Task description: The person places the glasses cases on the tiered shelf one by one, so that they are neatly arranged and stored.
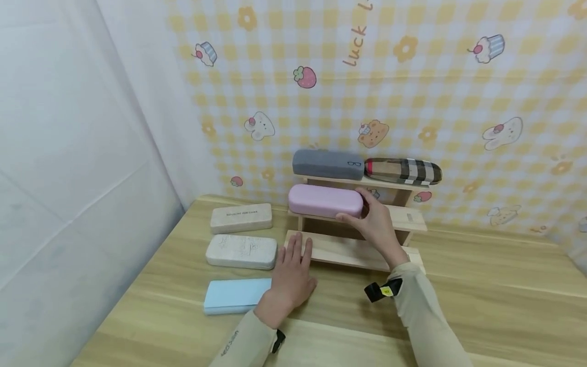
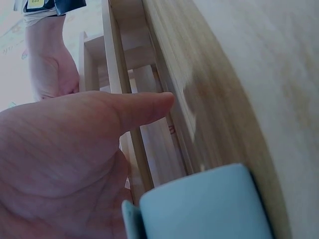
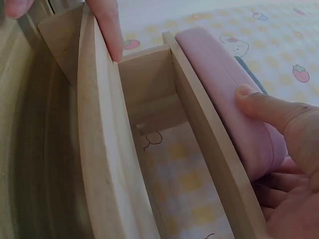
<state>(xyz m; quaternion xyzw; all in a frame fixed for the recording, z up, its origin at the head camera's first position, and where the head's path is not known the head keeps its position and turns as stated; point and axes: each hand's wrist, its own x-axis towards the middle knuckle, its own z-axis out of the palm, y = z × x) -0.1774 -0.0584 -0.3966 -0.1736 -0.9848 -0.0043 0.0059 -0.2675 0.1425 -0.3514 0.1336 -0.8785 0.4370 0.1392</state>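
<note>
A pink glasses case (image 1: 323, 200) lies on the middle step of a wooden three-step rack (image 1: 346, 252). My right hand (image 1: 377, 224) holds its right end, thumb on the front and the other fingers behind. In the right wrist view the thumb presses the side of the pink case (image 3: 219, 84). With fingers straight, my left hand (image 1: 292, 278) rests on the left end of the lowest step. Just beside that wrist, a light blue glasses case (image 1: 236, 294) is partly covered by the hand; the left wrist view shows its end (image 2: 204, 204) close up.
On the top step sit a grey case (image 1: 326, 164) and a plaid case (image 1: 403, 171). Left of the rack, a beige case (image 1: 240, 219) and a white patterned case (image 1: 242, 252) lie on the wooden table (image 1: 151, 306). A yellow checked cloth (image 1: 412, 102) hangs behind.
</note>
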